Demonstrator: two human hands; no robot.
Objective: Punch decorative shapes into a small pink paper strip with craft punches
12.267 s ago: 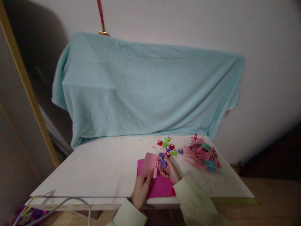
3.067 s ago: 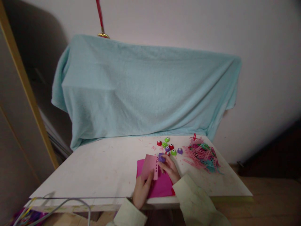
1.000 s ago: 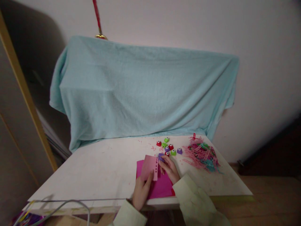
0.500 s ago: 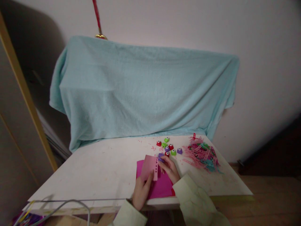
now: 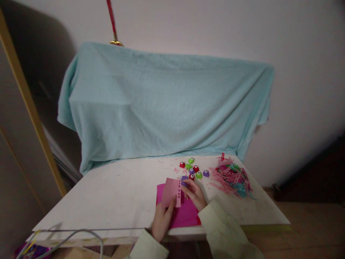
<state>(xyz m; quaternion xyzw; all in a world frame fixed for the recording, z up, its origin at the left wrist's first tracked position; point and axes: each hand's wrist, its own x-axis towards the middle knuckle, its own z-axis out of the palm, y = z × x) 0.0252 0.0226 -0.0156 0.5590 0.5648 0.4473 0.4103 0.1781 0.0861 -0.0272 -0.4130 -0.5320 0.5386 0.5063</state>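
Observation:
My left hand pinches the lower part of a light pink paper sheet, thumb on top. A column of small punched holes runs down the sheet's right edge. At that edge my right hand has its fingers closed on a purple craft punch, partly hidden by the fingers. Under both hands lies a stack of magenta paper, with a bit of red showing at its edges. Just beyond the right hand sit several small red, green and purple craft punches.
A tangled heap of punched paper strips lies at the right of the white table. Tiny pink paper bits are scattered near the punches. Behind the table hangs a light blue cloth. A grey cable loops at the front left.
Hardly anything differs. Both hands keep their places on the sheet and the punch; the view has shifted very slightly.

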